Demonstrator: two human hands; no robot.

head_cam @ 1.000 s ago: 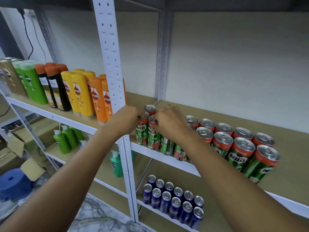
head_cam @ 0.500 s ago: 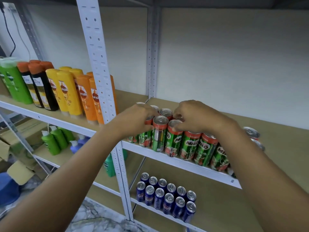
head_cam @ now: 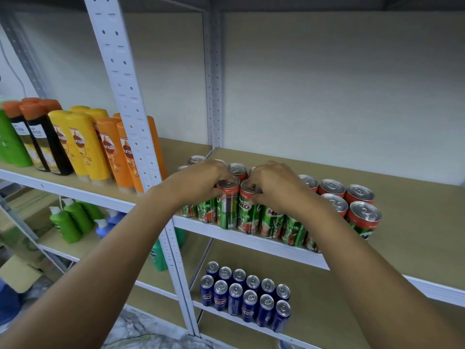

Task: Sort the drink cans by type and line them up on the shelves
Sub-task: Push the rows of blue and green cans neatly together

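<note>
Both hands work the front row of Milo cans [head_cam: 270,222] on the shelf [head_cam: 402,248]: the left hand [head_cam: 201,183] curls round one can [head_cam: 227,201], the right hand [head_cam: 275,186] pinches its neighbour [head_cam: 247,210]. Next, probably nudge both flush with the row

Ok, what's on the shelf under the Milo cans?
Two rows of blue cans stand upright near the lower shelf front edge. The right arm hides that shelf's right part, so more cans there can't be ruled out.
</note>
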